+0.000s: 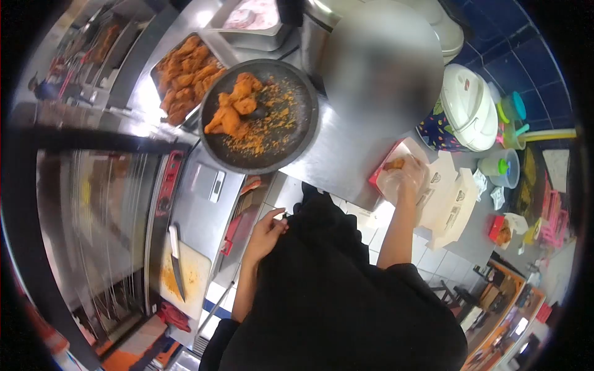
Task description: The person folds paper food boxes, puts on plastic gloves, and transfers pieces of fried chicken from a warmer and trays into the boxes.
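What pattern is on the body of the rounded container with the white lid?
The dark blue rounded container body has scattered multicoloured shapes, best seen in the head view.

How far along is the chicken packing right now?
One red box on the far right already holds chicken. In progress: the gloved right hand is at a piece inside an open box. Apparently left: finishing and closing that box. More chicken lies in the round pan and heaped on the tray; whether it gets boxed, I can't tell.

The tabletop (343, 145) has 1 bare path between the big black pan (303, 139) and the red box (378, 173).
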Demonstrator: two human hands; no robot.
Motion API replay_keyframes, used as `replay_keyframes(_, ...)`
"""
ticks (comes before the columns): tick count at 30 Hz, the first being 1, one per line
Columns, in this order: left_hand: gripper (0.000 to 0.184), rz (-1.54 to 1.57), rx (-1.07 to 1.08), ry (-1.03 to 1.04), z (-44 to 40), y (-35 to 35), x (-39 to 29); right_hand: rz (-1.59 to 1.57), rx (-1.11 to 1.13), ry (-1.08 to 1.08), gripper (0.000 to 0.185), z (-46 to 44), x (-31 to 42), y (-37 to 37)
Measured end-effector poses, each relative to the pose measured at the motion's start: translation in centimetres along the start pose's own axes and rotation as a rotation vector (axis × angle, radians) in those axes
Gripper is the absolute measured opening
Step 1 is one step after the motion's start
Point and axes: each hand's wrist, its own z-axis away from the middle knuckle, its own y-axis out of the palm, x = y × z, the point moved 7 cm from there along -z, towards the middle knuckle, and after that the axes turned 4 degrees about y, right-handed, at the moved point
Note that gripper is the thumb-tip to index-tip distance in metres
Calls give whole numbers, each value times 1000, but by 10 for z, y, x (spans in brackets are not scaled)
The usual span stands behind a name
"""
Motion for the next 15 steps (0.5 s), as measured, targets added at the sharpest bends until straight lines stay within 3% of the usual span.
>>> replay_keyframes(2, 38, 106, -33, -64, -7, -8, 25, -314, -48, 208, 23, 6, -19, -4)
replay_keyframes(3, 36, 109, -29, -98, -12, -8, 23, -636, -86, 228, 23, -3, -45, 3)
replay_keyframes(5, 37, 60, 16, -63, -25, -2, 5, -943, -110, 247, 23, -13, -77, 5)
replay_keyframes(6, 37, 8, 33, -4, -31, -1, -5, -978, -176, 107, 24, -11, -80, -4)
replay_keyframes(7, 38, 82, 84, -42, -39, 4, 8, -750, -177, -108, 26, -11, -71, -7)
replay_keyframes(8, 39, -36, 109, -39, -44, 3, -7, -539, -218, -319, 29, -6, -63, -9)
replay_keyframes(9, 39, 1, 121, -1, -49, 2, -14, -463, -256, -376, 31, -1, -56, -11)
replay_keyframes(11, 39, -26, 128, 48, -58, -7, -20, -576, -239, -183, 37, 8, -43, -13)
replay_keyframes(13, 38, -14, 99, 61, -60, -20, -22, -921, -194, 244, 44, 27, -28, -4)
replay_keyframes(14, 37, -2, 84, 53, -59, -29, -25, -993, -159, 294, 48, 36, -13, 1)
replay_keyframes(15, 35, 9, 77, 46, -60, -37, -27, -990, -55, 184, 45, 40, 1, 10)
